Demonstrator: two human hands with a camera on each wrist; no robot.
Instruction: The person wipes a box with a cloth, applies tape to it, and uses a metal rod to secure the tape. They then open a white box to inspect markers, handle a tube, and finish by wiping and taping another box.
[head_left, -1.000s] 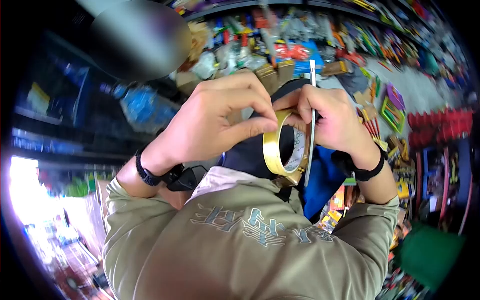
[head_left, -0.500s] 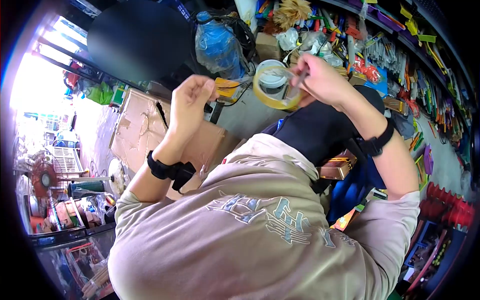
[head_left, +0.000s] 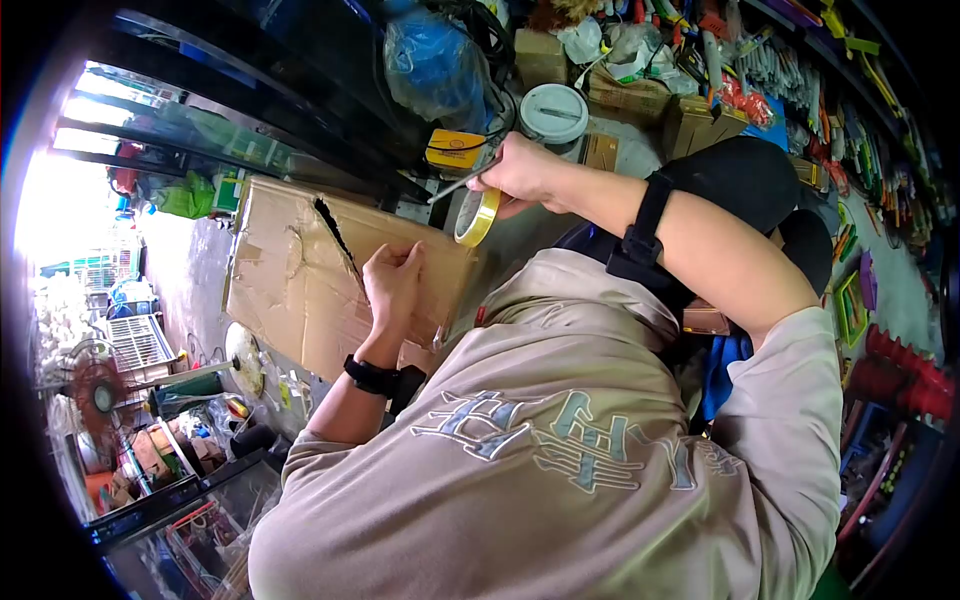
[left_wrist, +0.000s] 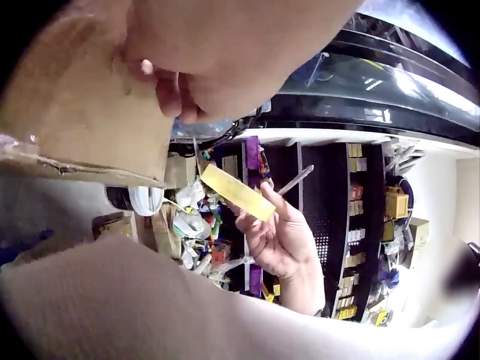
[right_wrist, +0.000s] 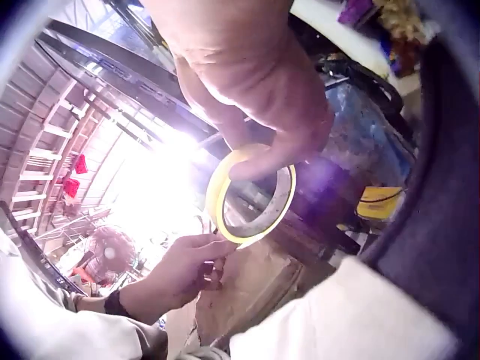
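Observation:
In the head view my left hand (head_left: 395,268) rests with curled fingers on a worn cardboard box (head_left: 290,280), beside a tear in it. It appears to pinch the loose end of the tape there. My right hand (head_left: 512,172) grips a roll of yellowish tape (head_left: 477,216) just above and right of the box, with a thin metal tool (head_left: 452,186) held alongside. In the right wrist view the tape roll (right_wrist: 251,196) hangs from my fingers, and my left hand (right_wrist: 196,259) sits right under it. The left wrist view shows the cardboard (left_wrist: 82,112) up close.
A white-lidded tub (head_left: 553,110), a yellow box (head_left: 455,150) and a blue plastic bag (head_left: 432,62) stand behind the carton. Crowded shelves of goods (head_left: 800,70) fill the right. A fan (head_left: 95,392) and a glass counter (head_left: 190,520) lie at the left.
Both hands have come down from in front of me to the cardboard box. The left hand now lies on the box, and the right hand holds the roll close above it.

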